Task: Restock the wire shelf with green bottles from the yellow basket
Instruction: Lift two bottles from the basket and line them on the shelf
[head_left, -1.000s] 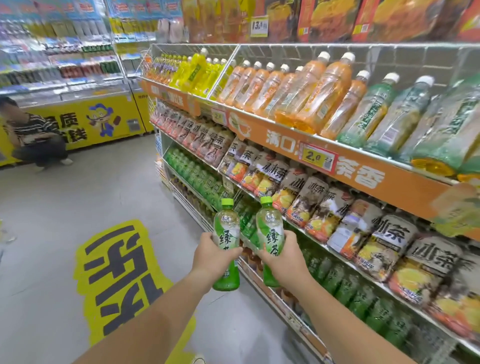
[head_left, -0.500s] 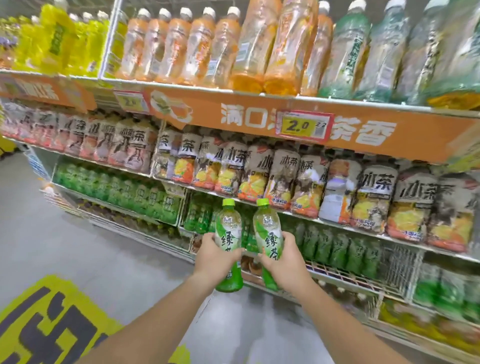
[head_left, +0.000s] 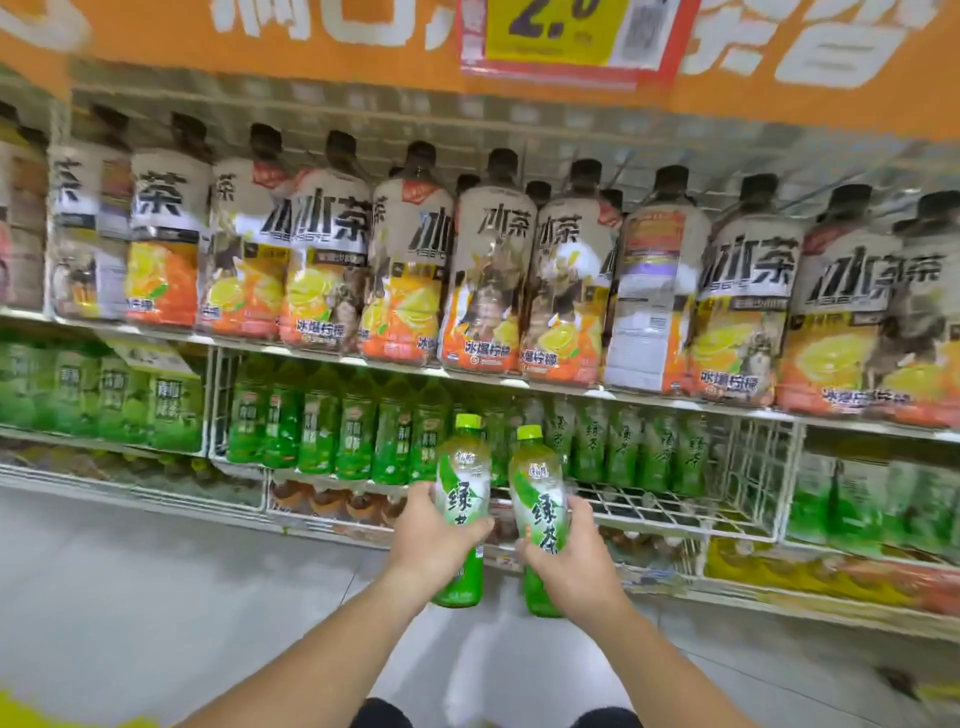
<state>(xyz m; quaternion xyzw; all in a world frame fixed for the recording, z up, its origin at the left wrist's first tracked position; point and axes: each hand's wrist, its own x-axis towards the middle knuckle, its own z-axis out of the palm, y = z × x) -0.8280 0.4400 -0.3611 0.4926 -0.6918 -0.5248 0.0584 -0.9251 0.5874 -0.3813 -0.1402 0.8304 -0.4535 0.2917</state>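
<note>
Stocking in progress: the left hand (head_left: 431, 540) grips one green tea bottle (head_left: 462, 483) and the right hand (head_left: 571, 561) grips a second bottle (head_left: 537, 499), both caps up before the wire shelf (head_left: 665, 512). The shelf's bare patch lies ahead and slightly right, nearer the right hand, fronting a row of matching bottles (head_left: 628, 447).

Wire shelf (head_left: 675, 506): back row (head_left: 623, 447) stands on its rear.
Left bottle (head_left: 464, 483): before the wire shelf, in left hand (head_left: 431, 535).
Right bottle (head_left: 537, 493): just beside it, in right hand (head_left: 571, 556).
Tea row (head_left: 488, 260): one shelf above.
Price tag (head_left: 561, 31): higher still.
</note>
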